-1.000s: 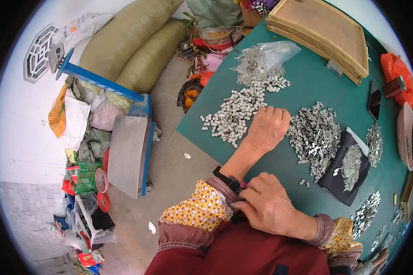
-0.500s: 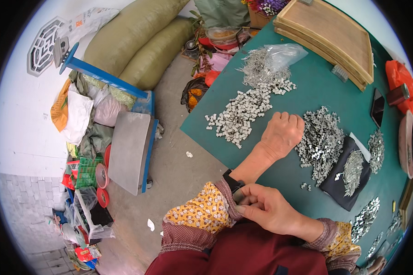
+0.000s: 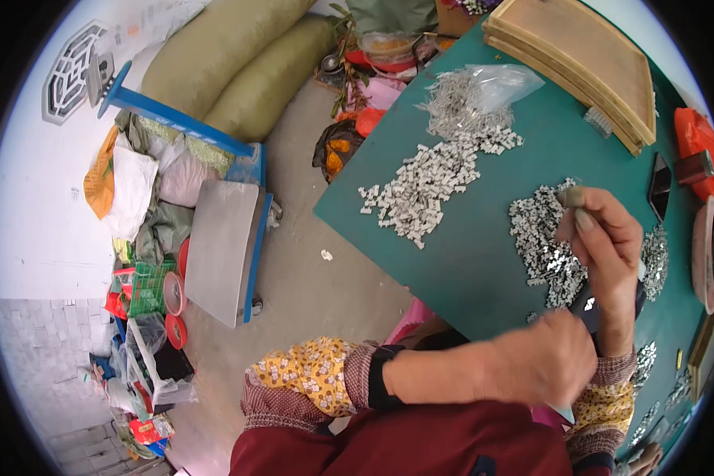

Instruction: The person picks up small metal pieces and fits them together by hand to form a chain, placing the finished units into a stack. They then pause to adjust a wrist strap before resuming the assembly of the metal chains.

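I saw the right hand point(image 3: 607, 242) raised over the green table point(image 3: 468, 262), thumb and fingers pinched shut on a small grey piece point(image 3: 573, 196), held just above the shiny metal pile point(image 3: 543, 242). The left hand point(image 3: 543, 361) was blurred, loosely curled near my lap; I could not tell its grip.

Right hand point(image 3: 607, 238) raised over green table point(image 3: 468, 262), pinching small metal piece point(image 3: 573, 196); left hand point(image 3: 543, 366) blurred below.
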The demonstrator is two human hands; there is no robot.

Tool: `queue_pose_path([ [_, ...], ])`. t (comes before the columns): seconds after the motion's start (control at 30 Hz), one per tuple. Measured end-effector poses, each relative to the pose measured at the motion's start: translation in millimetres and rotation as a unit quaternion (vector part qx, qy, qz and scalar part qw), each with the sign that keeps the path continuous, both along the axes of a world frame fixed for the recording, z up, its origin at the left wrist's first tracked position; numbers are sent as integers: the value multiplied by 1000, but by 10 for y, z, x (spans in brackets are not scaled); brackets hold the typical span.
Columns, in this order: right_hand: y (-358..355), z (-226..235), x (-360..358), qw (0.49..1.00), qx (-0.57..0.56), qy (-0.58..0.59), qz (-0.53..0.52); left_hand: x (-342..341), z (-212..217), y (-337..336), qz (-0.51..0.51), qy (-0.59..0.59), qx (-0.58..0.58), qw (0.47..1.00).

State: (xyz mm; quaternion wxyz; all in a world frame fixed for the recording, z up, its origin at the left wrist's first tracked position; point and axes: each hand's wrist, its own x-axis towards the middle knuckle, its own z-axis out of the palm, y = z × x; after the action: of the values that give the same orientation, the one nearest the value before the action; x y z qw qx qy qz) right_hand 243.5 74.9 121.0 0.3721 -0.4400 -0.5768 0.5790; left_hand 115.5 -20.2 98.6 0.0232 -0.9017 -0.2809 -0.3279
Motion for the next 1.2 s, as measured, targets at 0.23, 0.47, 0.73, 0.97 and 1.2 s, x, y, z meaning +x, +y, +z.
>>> queue_pose_path([
  [0.23, -530, -535, -810, 902, 122, 128, 394, 249, 286, -128, -84, -65, 200, 974],
  [0.47, -529, -567, -872, 903, 146, 120, 387, 419, 223, -205, -112, -93, 189, 971],
  [0.73, -425, -622, -840, 889, 230, 96, 384, 470, 245, -162, -122, -113, 177, 970],
  [0.97, -276, -686, -890, 869, 125, 177, 445, 446, 236, -161, -134, -136, 165, 968],
  [1.2, -301, -646, -970, 867, 167, 110, 456, 616, 186, -172, -148, -158, 152, 964],
])
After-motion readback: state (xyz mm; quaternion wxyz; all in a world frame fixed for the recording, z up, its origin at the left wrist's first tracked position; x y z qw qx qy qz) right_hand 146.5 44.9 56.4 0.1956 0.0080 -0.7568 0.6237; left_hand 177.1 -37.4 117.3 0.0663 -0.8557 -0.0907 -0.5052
